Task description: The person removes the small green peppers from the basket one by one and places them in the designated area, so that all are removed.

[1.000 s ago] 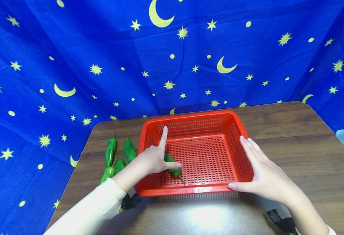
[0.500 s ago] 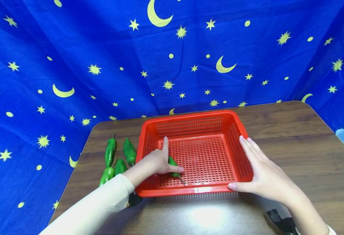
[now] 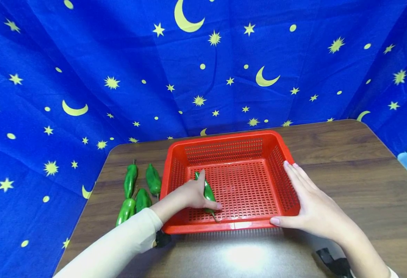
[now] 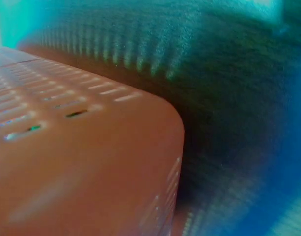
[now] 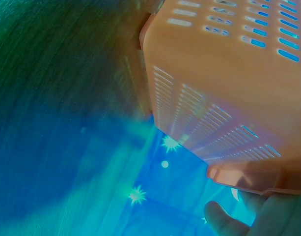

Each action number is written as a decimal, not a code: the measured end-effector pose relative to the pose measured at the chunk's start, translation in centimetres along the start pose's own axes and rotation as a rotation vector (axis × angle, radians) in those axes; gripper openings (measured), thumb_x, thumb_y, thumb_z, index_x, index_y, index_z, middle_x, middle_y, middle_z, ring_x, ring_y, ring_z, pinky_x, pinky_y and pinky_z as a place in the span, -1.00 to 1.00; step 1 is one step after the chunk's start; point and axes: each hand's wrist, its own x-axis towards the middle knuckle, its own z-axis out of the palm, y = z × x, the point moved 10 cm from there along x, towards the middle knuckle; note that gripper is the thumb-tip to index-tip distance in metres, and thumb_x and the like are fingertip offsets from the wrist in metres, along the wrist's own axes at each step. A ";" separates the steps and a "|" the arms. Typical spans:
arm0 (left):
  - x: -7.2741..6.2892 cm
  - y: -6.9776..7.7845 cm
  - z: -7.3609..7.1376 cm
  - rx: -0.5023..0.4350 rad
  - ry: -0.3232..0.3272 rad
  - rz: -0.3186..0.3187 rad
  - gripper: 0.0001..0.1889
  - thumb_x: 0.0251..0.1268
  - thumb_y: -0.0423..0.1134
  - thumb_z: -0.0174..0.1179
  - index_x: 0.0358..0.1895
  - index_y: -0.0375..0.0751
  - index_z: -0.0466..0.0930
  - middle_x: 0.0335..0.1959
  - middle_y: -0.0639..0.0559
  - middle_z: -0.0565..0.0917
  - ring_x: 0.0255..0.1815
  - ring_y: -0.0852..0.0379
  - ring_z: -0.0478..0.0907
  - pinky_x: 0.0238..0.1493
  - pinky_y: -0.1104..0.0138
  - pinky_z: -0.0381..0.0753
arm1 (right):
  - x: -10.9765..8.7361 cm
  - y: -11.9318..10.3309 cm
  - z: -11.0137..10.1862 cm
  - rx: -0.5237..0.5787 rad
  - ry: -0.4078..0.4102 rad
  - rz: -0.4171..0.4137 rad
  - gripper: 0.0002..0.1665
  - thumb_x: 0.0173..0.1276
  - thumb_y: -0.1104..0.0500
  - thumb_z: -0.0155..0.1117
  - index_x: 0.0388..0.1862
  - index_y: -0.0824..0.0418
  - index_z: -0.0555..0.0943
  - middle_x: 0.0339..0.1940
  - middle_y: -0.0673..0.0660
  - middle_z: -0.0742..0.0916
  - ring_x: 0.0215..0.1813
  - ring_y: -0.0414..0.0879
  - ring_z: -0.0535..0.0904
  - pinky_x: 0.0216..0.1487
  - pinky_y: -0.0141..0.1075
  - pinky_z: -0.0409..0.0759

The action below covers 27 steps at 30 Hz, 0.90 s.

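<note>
A green pepper (image 3: pixel 208 192) lies on the floor of a red plastic basket (image 3: pixel 248 224), near its left side. Over it reaches my left hand (image 3: pixel 193 194), index finger and thumb straight and spread, crossing the pepper's two ends. The other left fingers are hidden. At the basket's right wall rests my right hand (image 3: pixel 311 204), fingers extended along the rim and thumb on the front corner. In the right wrist view, fingertips (image 5: pixel 220 216) show beside the basket wall (image 5: pixel 229 73). The left wrist view has only the outside of the basket (image 4: pixel 106 157).
Left of the basket, several more green peppers (image 3: pixel 131 179) lie on the wooden table (image 3: pixel 345 162). A blue cloth (image 3: pixel 137 58) with yellow moons and stars hangs behind and beside the table. A bright reflection sits in front of the basket.
My left hand has moved right and lower into the basket, over the pepper. That pepper has shifted and turned slightly. My right hand stays at the basket's right side.
</note>
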 end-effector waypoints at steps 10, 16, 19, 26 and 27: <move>0.2 0.7 -0.3 -0.137 0.003 0.076 0.40 -0.18 0.20 0.57 0.62 -0.13 -0.28 0.22 -0.30 0.53 0.06 -0.02 0.56 0.20 0.09 0.55 | 0.0 0.0 -0.1 -0.001 0.015 -0.015 0.58 -0.15 -0.47 0.53 0.66 0.02 -0.16 0.66 0.20 0.06 0.65 0.12 -0.05 0.26 0.39 0.33; -0.1 1.4 -1.2 -0.165 0.040 0.152 0.41 -0.18 0.14 0.59 0.62 -0.11 -0.30 0.16 -0.28 0.56 -0.02 0.04 0.57 0.20 0.11 0.56 | 0.0 0.0 0.0 -0.010 0.007 -0.009 0.58 -0.14 -0.49 0.51 0.66 0.01 -0.17 0.66 0.19 0.04 0.66 0.11 -0.06 0.25 0.41 0.33; -0.3 1.7 -1.8 -0.205 0.064 0.195 0.41 -0.18 0.09 0.61 0.62 -0.11 -0.32 0.18 -0.30 0.55 0.08 -0.01 0.56 0.29 0.09 0.51 | 0.0 -0.1 -0.1 -0.010 0.014 -0.015 0.58 -0.15 -0.48 0.52 0.66 0.02 -0.16 0.66 0.20 0.05 0.65 0.12 -0.05 0.25 0.40 0.34; -1.3 2.5 -4.0 -0.279 0.119 0.288 0.40 -0.14 0.00 0.61 0.63 -0.07 -0.35 0.35 -0.28 0.42 0.19 -0.02 0.52 0.36 0.10 0.44 | 0.0 0.0 0.0 -0.009 0.008 -0.011 0.58 -0.14 -0.49 0.51 0.66 0.00 -0.17 0.66 0.19 0.05 0.65 0.12 -0.06 0.24 0.41 0.34; -1.5 2.5 -4.3 -0.286 0.121 0.292 0.40 -0.14 -0.01 0.61 0.63 -0.05 -0.36 0.39 -0.27 0.38 0.21 -0.02 0.51 0.37 0.11 0.44 | 0.0 0.0 0.0 -0.010 0.009 -0.012 0.58 -0.14 -0.49 0.51 0.66 0.00 -0.17 0.66 0.19 0.05 0.66 0.11 -0.06 0.24 0.41 0.34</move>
